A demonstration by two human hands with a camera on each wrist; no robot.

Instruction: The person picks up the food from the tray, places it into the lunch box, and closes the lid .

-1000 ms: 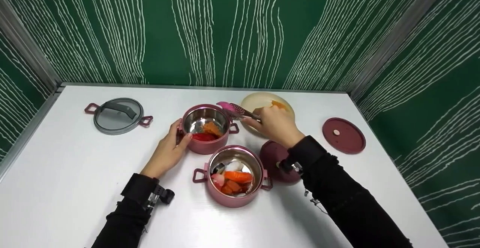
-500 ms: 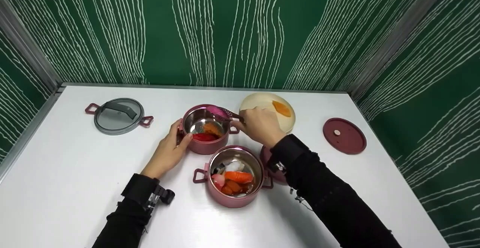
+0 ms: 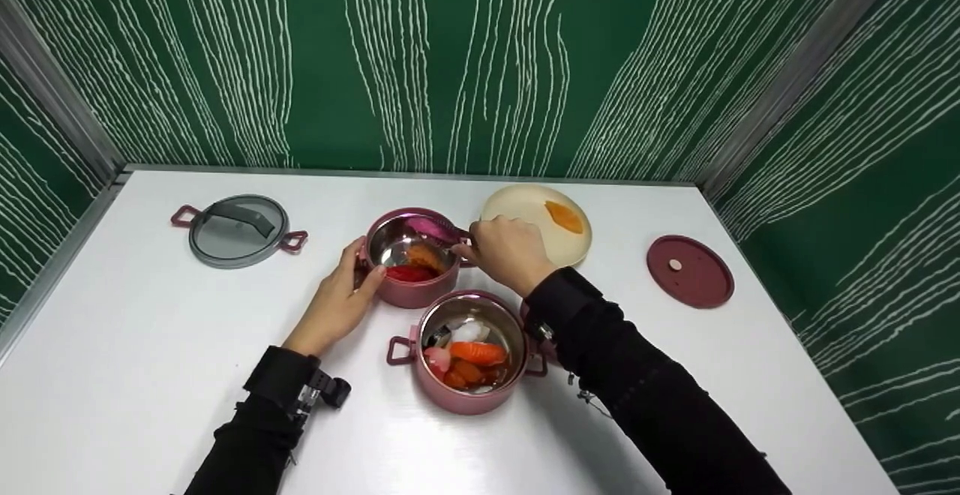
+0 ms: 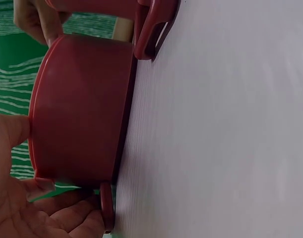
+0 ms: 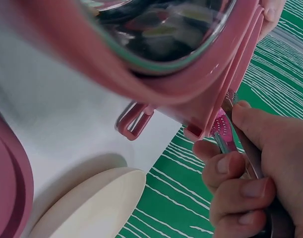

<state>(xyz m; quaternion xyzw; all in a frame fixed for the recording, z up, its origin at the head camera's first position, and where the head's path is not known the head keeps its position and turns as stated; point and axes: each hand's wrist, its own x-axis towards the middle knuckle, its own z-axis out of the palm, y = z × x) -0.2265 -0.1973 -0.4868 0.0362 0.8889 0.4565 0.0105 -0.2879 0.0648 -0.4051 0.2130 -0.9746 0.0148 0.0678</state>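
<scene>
My left hand [image 3: 337,304] grips the left side of the rear pink pot [image 3: 409,294], thumb at the rim. In the left wrist view its fingers [image 4: 72,213] lie around the side handle [image 4: 107,206]. Metal tongs [image 5: 253,153] with perforated ends are held in my right hand [image 3: 514,251] at that pot's right rim. Their ends carry a bright pink piece [image 3: 429,229] inside the pot's mouth, above the bottom. An orange piece [image 3: 424,257] and a red piece [image 3: 411,274] lie in the same pot.
A second pink pot [image 3: 469,403] with several food-like pieces stands in front. Behind my right hand, a cream plate [image 3: 566,255] bears one orange piece [image 3: 564,217]. A glass lid [image 3: 232,244] lies left, a maroon lid [image 3: 701,281] right. My right sleeve mostly hides another maroon lid.
My right hand has moved left from over the plate, bringing the tongs and pink piece from beside the rear pot into its mouth. The left hand keeps its hold.
</scene>
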